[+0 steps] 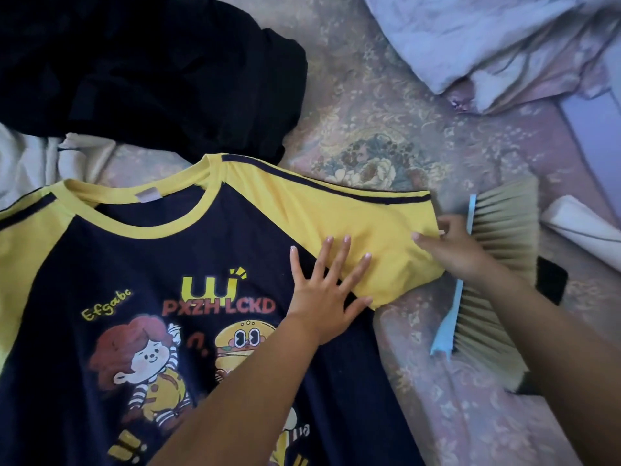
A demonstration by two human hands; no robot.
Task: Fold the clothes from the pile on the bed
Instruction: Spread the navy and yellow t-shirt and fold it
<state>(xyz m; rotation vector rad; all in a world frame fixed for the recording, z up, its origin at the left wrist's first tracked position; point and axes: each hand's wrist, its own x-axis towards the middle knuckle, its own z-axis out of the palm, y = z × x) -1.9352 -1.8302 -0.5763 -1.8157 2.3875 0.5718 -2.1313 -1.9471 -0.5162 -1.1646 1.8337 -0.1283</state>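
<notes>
Floral, pink-toned bedspread (pixel 386 129) underneath everything. Navy-and-yellow T-shirt (pixel 168 264) spread flat, print up, near left. Left hand (pixel 322 290) pressed flat on its right sleeve seam, fingers straight and splayed. Right hand (pixel 450 247) pinching the yellow sleeve's (pixel 369 223) cuff. Blue-backed brush (pixel 497 264) just right of the sleeve. Black garments (pixel 151 62) heaped far left; pale crumpled bedding (pixel 487 38) far right.

Open floral bedspread (pixel 379 105) runs clear above the yellow sleeve (pixel 339 213), wide room to reach through there. To the right it's tight: a brush (pixel 497 250) with a blue back lies just beside the sleeve end, right hand (pixel 453 250) against it. Black clothes (pixel 151 68) block the upper left, crumpled pale bedding (pixel 470 38) crowds the upper right corner.
</notes>
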